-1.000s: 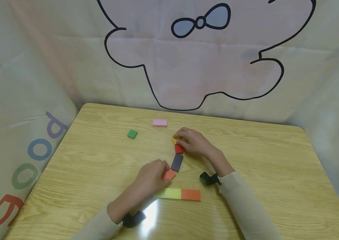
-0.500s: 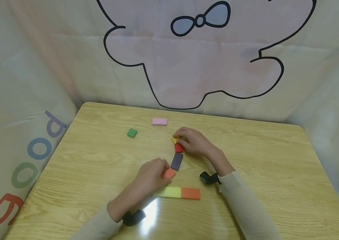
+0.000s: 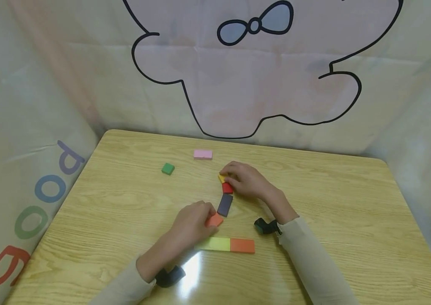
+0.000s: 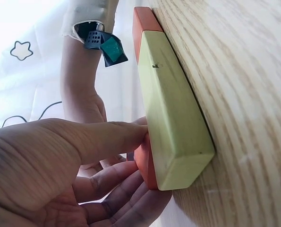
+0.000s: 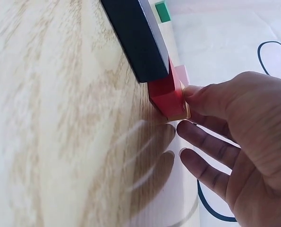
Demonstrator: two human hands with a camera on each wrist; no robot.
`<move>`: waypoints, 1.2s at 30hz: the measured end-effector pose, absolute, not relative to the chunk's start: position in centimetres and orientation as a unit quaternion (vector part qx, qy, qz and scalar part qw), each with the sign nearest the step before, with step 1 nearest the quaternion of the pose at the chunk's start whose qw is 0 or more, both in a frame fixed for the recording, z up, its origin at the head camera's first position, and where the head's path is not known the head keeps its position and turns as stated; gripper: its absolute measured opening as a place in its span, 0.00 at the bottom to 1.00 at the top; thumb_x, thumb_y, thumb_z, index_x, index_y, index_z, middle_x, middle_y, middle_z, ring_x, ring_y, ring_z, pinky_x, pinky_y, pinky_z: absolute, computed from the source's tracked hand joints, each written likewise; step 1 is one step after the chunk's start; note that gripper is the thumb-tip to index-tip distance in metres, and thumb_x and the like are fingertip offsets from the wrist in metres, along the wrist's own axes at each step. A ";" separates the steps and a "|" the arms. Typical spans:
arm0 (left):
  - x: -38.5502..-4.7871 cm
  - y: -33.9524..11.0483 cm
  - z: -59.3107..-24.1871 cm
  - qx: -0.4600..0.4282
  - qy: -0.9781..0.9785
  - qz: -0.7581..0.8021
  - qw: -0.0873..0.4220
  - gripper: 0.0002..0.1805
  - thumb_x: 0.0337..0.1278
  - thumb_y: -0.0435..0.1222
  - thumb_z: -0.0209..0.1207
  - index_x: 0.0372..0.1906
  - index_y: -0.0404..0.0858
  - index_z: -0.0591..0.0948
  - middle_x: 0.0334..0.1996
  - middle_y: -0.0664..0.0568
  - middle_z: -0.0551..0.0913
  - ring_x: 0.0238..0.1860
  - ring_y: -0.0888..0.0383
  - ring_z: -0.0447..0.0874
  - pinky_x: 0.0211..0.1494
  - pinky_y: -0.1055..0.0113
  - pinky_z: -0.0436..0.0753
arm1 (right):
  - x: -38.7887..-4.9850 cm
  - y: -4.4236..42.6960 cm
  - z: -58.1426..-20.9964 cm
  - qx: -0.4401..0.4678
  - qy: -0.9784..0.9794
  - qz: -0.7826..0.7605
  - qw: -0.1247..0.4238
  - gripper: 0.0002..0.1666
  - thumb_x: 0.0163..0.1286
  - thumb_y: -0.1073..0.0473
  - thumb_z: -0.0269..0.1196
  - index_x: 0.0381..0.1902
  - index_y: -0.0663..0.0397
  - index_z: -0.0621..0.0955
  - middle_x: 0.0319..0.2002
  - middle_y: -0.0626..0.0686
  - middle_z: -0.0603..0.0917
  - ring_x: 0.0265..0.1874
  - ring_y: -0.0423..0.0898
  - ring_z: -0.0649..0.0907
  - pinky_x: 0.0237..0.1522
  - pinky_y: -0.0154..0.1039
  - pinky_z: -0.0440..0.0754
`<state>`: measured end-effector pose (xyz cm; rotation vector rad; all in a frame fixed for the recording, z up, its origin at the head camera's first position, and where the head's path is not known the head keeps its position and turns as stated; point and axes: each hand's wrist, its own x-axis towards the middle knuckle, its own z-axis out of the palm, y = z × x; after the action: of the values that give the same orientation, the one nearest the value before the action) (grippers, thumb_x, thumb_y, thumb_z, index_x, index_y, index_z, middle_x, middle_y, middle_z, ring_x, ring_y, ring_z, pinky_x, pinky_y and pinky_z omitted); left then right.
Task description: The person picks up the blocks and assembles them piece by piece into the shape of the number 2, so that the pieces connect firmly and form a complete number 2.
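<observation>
My left hand (image 3: 189, 224) pinches an orange block (image 3: 214, 220) between thumb and fingers, low on the table. Farther back, my right hand (image 3: 247, 181) holds a small yellow block (image 3: 221, 178), partly hidden by the fingers. A red block (image 3: 227, 189) lies against the yellow one, and a dark grey block (image 3: 225, 205) continues the crooked line down to the orange block. The right wrist view shows the right thumb by the red block (image 5: 167, 94) and yellow block (image 5: 183, 112). In the left wrist view, the pinched orange block (image 4: 145, 163) shows behind a yellow-green block (image 4: 175, 113).
Nearer me, the yellow-green block (image 3: 217, 244) and a second orange block (image 3: 242, 246) lie end to end in a row. A pink block (image 3: 203, 155) and a green block (image 3: 167, 169) lie toward the back of the wooden table (image 3: 333, 203). Printed cloth hangs behind it.
</observation>
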<state>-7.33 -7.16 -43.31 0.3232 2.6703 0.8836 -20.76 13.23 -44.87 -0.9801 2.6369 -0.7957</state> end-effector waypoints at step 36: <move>-7.3 -7.1 -43.5 0.119 0.935 0.303 0.144 0.13 0.52 0.35 0.76 0.42 0.35 0.87 0.31 0.54 0.81 0.31 0.59 0.73 0.34 0.69 0.70 | -18.8 12.1 -45.2 -0.254 0.924 -0.286 0.017 0.07 0.74 0.57 0.67 0.44 0.52 0.89 0.47 0.52 0.86 0.45 0.49 0.86 0.50 0.48 0.87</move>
<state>-7.30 -7.15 -43.47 0.3420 2.6936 0.8730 -18.79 12.12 -45.20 -0.7902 2.8710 -0.8894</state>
